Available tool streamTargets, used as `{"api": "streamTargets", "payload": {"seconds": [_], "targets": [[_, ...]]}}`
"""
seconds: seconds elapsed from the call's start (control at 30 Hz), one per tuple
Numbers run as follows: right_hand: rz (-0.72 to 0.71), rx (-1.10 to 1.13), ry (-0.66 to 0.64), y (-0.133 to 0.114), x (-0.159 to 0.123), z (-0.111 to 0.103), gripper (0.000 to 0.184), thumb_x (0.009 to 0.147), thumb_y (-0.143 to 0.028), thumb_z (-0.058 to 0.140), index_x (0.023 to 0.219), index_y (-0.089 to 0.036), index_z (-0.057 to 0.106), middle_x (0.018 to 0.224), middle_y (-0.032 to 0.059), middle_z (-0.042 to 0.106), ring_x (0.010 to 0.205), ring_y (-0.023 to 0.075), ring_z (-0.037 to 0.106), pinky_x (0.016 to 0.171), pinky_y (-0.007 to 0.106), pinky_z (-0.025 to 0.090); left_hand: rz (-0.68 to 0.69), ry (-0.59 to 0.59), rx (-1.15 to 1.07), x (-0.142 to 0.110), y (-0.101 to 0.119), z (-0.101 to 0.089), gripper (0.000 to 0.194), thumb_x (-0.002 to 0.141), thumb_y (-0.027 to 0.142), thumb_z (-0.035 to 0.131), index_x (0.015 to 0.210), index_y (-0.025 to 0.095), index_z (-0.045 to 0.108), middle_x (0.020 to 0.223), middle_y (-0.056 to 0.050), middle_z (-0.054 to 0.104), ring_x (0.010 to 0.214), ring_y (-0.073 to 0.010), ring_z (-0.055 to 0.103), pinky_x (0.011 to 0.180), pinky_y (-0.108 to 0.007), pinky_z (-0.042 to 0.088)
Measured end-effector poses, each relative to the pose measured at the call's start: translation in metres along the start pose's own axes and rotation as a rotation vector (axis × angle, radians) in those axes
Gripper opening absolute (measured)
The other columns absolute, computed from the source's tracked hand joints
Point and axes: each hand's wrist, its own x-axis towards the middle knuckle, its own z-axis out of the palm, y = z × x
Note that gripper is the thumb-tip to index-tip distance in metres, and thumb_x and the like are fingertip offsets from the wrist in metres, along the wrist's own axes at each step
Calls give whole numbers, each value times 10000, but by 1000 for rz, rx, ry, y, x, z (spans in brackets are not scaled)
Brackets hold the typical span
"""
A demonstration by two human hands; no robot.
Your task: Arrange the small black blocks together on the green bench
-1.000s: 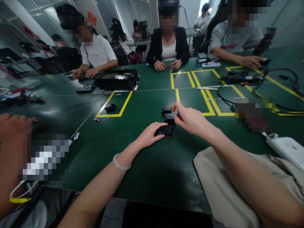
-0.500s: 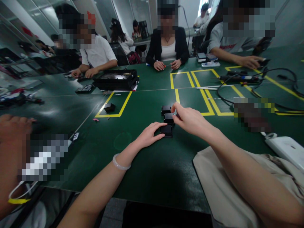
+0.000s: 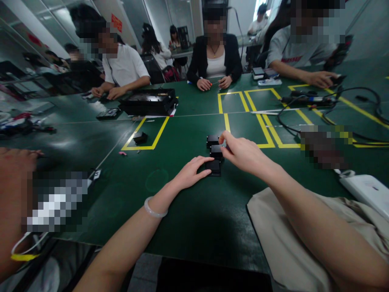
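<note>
Three small black boxes stand in a short row on the table before me: a far box (image 3: 212,140), a middle box (image 3: 216,151) and a near box (image 3: 214,167). My left hand (image 3: 191,173) has its thumb and forefinger on the near box, at its left side and back edge. Over the right side of the middle and far boxes, my right hand (image 3: 241,153) is curled, thumb and forefinger close together. A dark bit shows between those fingertips, too small to name. A pale bracelet (image 3: 155,207) circles my left wrist.
Yellow tape (image 3: 264,146) marks the green table (image 3: 182,227). A small black part (image 3: 140,138) and a long black tray (image 3: 148,101) lie to the left. Cables (image 3: 328,109), a white device (image 3: 366,190) and beige cloth (image 3: 267,227) are on the right. Co-workers sit opposite.
</note>
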Motion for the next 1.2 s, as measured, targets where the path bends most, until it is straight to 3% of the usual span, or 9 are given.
{"api": "streamTargets", "payload": {"seconds": [0.23, 0.47, 0.63, 0.9, 1.1, 1.2], "targets": [[-4, -13, 1, 0, 2, 1, 242, 939, -409, 359, 1004, -229, 508, 794, 34, 661, 687, 192, 592, 520, 262, 248, 10, 4, 0, 0, 1, 0, 402, 955, 384, 437, 1338, 262, 452, 1243, -51, 562, 1145, -231, 502, 982, -378, 396], [8, 9, 13, 0, 0, -1, 252, 905, -301, 385, 1134, -219, 449, 862, 36, 675, 705, 200, 596, 535, 274, 266, 2, -2, -2, 0, 1, 0, 389, 955, 379, 437, 1323, 257, 466, 1218, -57, 570, 1127, -232, 515, 968, -375, 408], [3, -11, 18, 1, 1, 1, 229, 928, -396, 374, 1036, -230, 488, 810, 30, 663, 701, 201, 598, 524, 267, 254, 19, 6, 4, 1, 1, 0, 390, 956, 375, 442, 1329, 262, 459, 1235, -50, 565, 1130, -226, 513, 976, -368, 400], [3, 26, 14, 1, 0, 0, 250, 896, -306, 407, 1129, -223, 448, 861, 31, 674, 705, 195, 595, 525, 266, 255, 14, 3, 3, 1, 1, 0, 381, 956, 366, 443, 1321, 258, 466, 1217, -54, 570, 1124, -225, 515, 968, -366, 401], [7, -24, 8, 1, 1, 0, 212, 930, -390, 380, 974, -229, 511, 782, 29, 658, 674, 183, 584, 521, 257, 241, 9, -1, 4, 0, 2, -1, 389, 957, 374, 434, 1330, 265, 458, 1241, -54, 562, 1132, -230, 512, 974, -375, 399], [4, -16, 4, 2, 1, 0, 197, 923, -333, 379, 1053, -230, 487, 812, 29, 667, 668, 181, 582, 519, 261, 246, 0, -3, 2, 0, 3, -1, 383, 956, 373, 431, 1320, 261, 468, 1228, -56, 566, 1123, -232, 516, 971, -382, 403]]}}
